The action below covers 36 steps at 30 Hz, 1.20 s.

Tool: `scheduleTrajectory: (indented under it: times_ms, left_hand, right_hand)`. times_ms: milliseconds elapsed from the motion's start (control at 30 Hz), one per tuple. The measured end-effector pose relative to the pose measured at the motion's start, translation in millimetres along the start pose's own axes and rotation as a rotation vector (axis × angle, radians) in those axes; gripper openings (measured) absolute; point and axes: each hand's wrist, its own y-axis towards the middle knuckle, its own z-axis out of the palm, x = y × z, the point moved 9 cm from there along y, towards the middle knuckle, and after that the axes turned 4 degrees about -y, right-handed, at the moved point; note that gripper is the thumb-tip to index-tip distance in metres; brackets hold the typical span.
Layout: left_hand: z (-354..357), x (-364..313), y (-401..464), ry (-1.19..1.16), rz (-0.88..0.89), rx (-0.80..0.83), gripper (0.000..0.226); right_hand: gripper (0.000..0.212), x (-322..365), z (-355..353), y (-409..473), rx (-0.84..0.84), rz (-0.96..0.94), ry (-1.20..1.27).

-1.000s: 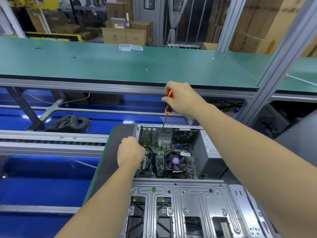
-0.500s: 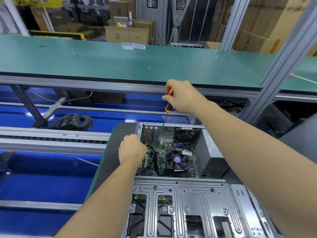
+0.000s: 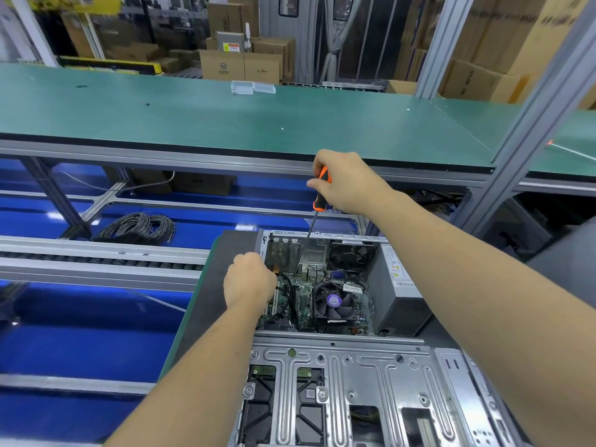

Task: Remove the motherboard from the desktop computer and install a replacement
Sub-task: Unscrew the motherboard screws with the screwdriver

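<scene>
Little has changed: right hand (image 3: 346, 182) still grips the screwdriver (image 3: 320, 190), tip at the motherboard's (image 3: 301, 298) 12 o'clock edge (unscrewing, likely); left hand (image 3: 248, 280) stays fisted, contents hidden.

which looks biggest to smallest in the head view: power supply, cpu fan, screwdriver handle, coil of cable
1. power supply
2. coil of cable, though it lies farther from the camera, so its rank against the power supply is unsure
3. cpu fan
4. screwdriver handle, partly hidden by the right hand

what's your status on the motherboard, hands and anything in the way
Right hand grips screwdriver, tip down on motherboard. Left hand curled at case edge. Board not yet out; black cable crosses it.
</scene>
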Motion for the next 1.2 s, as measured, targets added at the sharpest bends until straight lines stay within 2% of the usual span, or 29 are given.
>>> scheduleTrajectory:
  times_ms: [167,467,733,900,1100,1200]
  left_hand:
    - [0.7,0.5,1.0,-0.011,-0.007,0.004,0.009]
    - [0.0,1.5,1.4,-0.012,0.01,-0.022,0.025]
    - [0.5,1.6,1.3,-0.03,0.015,-0.018,0.016]
    - [0.1,2.1,1.3,-0.029,0.014,-0.027,0.024]
    - [0.9,2.2,1.8,-0.015,0.01,-0.029,0.023]
    - [0.4,2.2,1.2,-0.019,0.008,-0.032,0.017]
  right_hand:
    - [0.017,1.1,1.3,1.6,0.024,-0.002,-0.005]
    - [0.015,-1.6,-1.2,1.5,0.015,0.014,0.023]
    - [0.015,0.2,-1.5,1.9,0.011,0.01,0.019]
    - [0.016,1.6,0.9,1.7,0.022,0.003,0.011]
    - [0.016,4.6,3.9,3.4,0.081,-0.011,0.0]
    - [0.025,5.4,5.8,8.8,0.121,0.031,-0.105]
